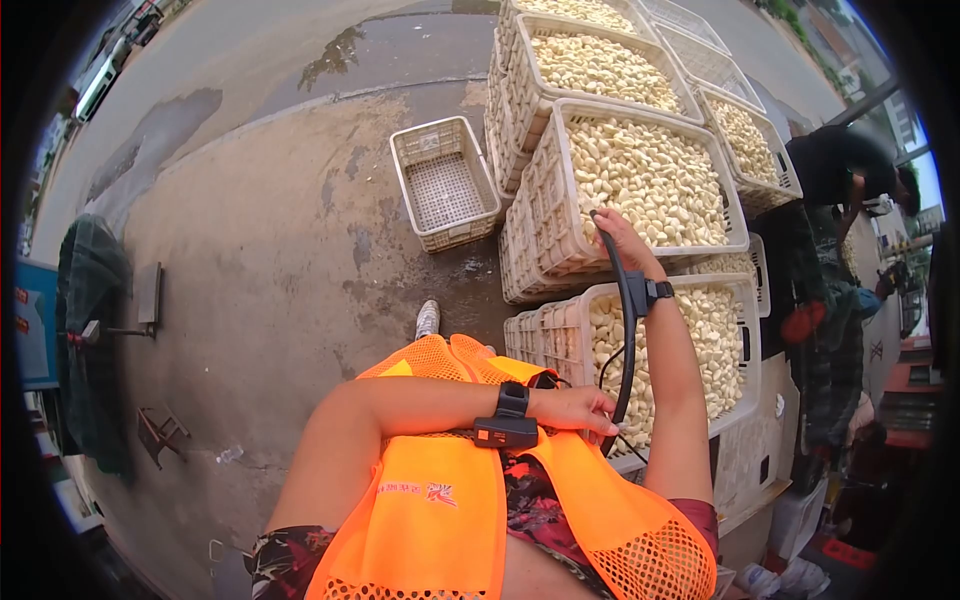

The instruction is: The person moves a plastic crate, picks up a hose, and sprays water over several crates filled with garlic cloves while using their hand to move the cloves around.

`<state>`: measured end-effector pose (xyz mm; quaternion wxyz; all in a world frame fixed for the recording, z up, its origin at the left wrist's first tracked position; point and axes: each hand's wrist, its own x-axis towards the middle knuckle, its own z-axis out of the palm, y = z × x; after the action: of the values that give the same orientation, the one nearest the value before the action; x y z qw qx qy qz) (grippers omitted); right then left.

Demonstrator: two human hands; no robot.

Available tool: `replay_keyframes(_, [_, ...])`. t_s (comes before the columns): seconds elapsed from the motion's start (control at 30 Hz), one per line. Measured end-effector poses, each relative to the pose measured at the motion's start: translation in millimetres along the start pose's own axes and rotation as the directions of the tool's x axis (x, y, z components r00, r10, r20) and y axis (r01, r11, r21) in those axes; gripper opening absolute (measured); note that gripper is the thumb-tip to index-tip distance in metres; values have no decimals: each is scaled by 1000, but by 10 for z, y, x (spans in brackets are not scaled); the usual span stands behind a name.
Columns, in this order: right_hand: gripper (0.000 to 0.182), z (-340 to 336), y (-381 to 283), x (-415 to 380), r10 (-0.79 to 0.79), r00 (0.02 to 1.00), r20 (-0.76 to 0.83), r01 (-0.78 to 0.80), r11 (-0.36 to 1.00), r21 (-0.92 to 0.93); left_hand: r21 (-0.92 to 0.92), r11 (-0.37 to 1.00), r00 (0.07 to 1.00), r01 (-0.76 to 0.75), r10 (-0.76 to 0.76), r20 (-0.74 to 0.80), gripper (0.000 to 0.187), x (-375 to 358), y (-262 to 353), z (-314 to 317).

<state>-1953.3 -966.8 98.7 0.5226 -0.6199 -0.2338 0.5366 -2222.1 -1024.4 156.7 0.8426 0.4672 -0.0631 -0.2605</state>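
Note:
My right hand (622, 243) is raised over a white crate (548, 215) full of peeled garlic cloves and grips the upper part of a black hose (627, 330). The hose curves down along my right forearm to my left hand (577, 409), which is closed around its lower part in front of my orange mesh vest (450, 500). Both wrists carry a black band with a small device. A nearer crate of garlic (722, 340) sits directly under my right arm.
Several more white crates of garlic (600, 65) are stacked beyond, and an empty white crate (445, 185) stands on the concrete to their left. A person in dark clothes (845, 170) bends at the right. My shoe (428, 320) rests on the ground.

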Motion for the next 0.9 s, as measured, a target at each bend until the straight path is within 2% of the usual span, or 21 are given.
replay_keyframes(0.33, [39, -40, 63, 62, 1, 999, -51, -4, 999, -53, 126, 991, 997, 37, -28, -71, 28, -93, 190, 43])
replay_keyframes(0.4, [40, -66, 116, 101, -21, 999, -31, 19, 997, -70, 88, 995, 997, 54, -48, -68, 29, -103, 227, 62])
replay_keyframes(0.57, [40, -54, 117, 89, -32, 999, -33, 29, 998, -63, 87, 996, 998, -3, 8, -55, 27, -43, 51, 18])
replay_keyframes(0.77, [33, -16, 131, 65, -52, 995, -81, 47, 997, -56, 18, 1000, 999, 25, -25, -22, 25, -22, -34, 2])
replay_keyframes(0.9, [31, -44, 151, 76, -19, 997, -74, 13, 997, -76, 45, 999, 1000, 30, -30, -8, 25, -21, -46, -14])
